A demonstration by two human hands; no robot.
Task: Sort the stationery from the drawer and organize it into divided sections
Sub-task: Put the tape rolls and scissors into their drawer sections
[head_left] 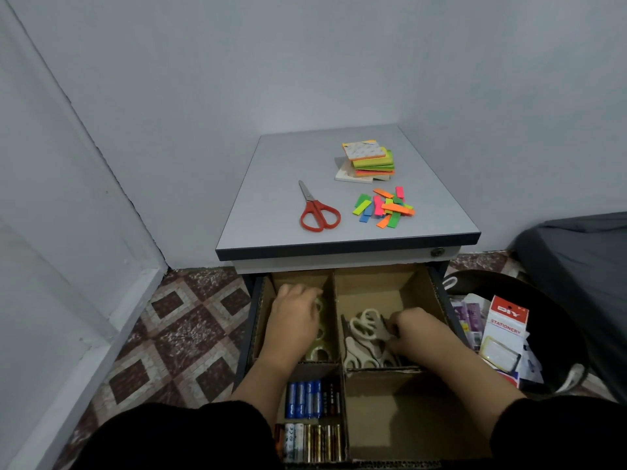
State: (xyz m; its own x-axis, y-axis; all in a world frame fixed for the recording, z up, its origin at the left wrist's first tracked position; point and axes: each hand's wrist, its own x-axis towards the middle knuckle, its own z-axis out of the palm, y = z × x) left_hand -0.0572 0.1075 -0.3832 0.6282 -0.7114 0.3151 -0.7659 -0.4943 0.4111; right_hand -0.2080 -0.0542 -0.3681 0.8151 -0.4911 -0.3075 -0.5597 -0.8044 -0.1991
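Left hand: I see my left hand (297, 308) reaching palm-down into the drawer's ten o'clock compartment, forearm running up from six o'clock; its fingers curl over a tape roll (319, 305), though whether they grip it I cannot tell.
Right hand: my right hand (412, 329) sits in the two o'clock compartment, fingers bent and pinching the pale scissors (364, 325) piled there.
Drawer: the cardboard-divided drawer (437, 293) stands open below the cabinet top (278, 198).
Batteries: batteries (310, 400) fill the seven o'clock section, between my sleeves.
Cabinet top: red scissors (319, 212) lie at nine o'clock of the coloured strips (385, 207); sticky notes (369, 161) are stacked at twelve.
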